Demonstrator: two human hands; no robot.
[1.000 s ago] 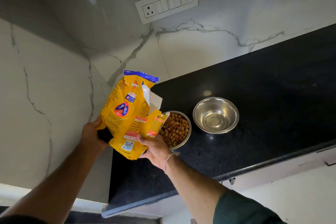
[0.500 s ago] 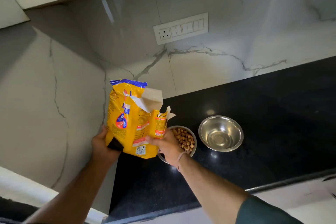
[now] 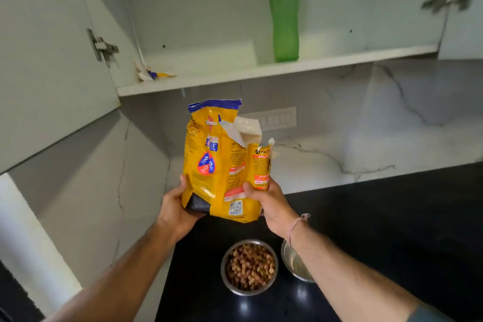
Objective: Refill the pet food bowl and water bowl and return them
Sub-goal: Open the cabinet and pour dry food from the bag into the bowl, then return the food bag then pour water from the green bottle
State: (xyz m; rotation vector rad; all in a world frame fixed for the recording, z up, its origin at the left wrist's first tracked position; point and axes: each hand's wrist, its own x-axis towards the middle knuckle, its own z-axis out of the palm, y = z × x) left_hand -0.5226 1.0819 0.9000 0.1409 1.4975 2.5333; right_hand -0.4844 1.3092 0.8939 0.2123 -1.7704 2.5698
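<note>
Head camera: the left hand (image 3: 175,206) grips the lower left corner of a yellow pet food bag (image 3: 217,165), with the fingers curled under its dark base and the thumb up along the edge. The right hand (image 3: 269,201) grips the lower right side, the thumb pressed across the front panel and the fingers wrapped behind. A thin pink thread (image 3: 300,219) is tied round the right wrist.

The bag is held upright in the air above the black counter (image 3: 392,230), near the middle of the view. A blue band runs across its top. The corner at 1 o'clock is torn open and a white inner flap stands out there. White letters just under the band read "Free". The narrow side panel above the right thumb shows a logo and "WALT", the rest lost at the fold. A QR code sits near the bottom edge. The small print and the red and blue drop-shaped badges are too fine to read.

At 6 o'clock from the bag a steel food bowl (image 3: 249,266) stands on the counter, heaped with brown kibble. At its 3 o'clock, just beside it, is the steel water bowl (image 3: 295,264), half hidden by the right forearm; what it holds cannot be told.

At 12 o'clock is an open cupboard. On its white shelf (image 3: 339,61) a green bottle (image 3: 284,15) stands upright at 1 o'clock, and a torn wrapper scrap (image 3: 154,74) lies at 11 o'clock. A white switch plate (image 3: 279,117) shows behind the torn corner.
</note>
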